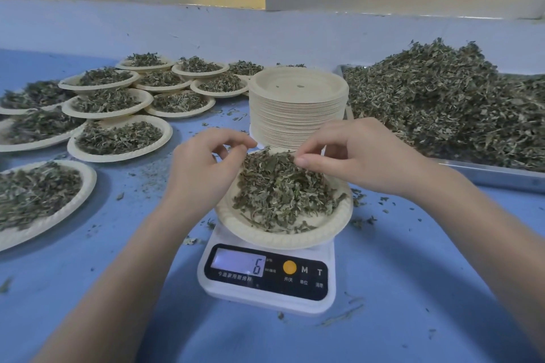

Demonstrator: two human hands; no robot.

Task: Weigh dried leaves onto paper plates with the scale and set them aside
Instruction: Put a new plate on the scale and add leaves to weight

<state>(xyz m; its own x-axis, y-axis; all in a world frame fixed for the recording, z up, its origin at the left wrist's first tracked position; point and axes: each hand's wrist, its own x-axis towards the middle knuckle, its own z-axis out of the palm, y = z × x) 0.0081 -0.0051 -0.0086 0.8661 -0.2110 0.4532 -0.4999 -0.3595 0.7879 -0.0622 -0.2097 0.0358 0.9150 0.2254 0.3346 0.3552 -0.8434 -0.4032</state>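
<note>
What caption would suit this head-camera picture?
Two hands, left and right, adjust dried leaves on a plate atop the scale.

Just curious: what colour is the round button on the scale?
Orange-yellow. The round button sits right of the display on the scale, clearest in the head view.

A beige paper plate (283,237) sits on the white scale (267,295), heaped with dried green leaves (280,191); the heap lies just under and between the fingers (233,153) of both hands. The scale's display, nearer than the fingers, reads 6. Just beyond the fingers stands a tall stack of empty plates (298,109). To their left lie many filled plates (119,138), overlapping. To their right a metal tray (501,175) holds a big loose leaf pile (442,100).
</note>
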